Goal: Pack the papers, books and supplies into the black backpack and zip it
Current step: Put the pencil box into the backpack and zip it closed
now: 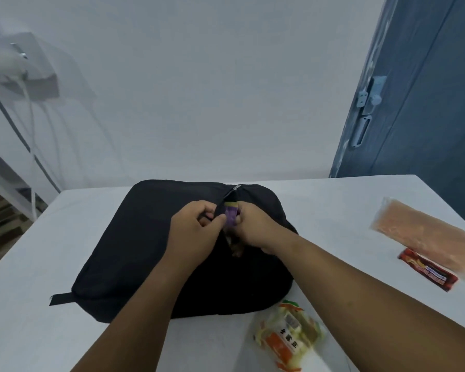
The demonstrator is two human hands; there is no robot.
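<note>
The black backpack (151, 245) lies flat on the white table (38, 331), its zipper opening running down the middle with the zipper pull (237, 187) at the far end. My left hand (196, 232) pinches the left edge of the opening. My right hand (255, 226) grips a small purple and yellow packet (231, 214) at the mouth of the opening. More contents show as a brownish patch in the gap below the hands.
On the table to the right lie a long pale orange packet (424, 234) and a red wrapped bar (427, 269). A yellow and orange snack packet (290, 334) sits near the front edge by the backpack. A blue door (419, 103) stands at right; cables hang at left.
</note>
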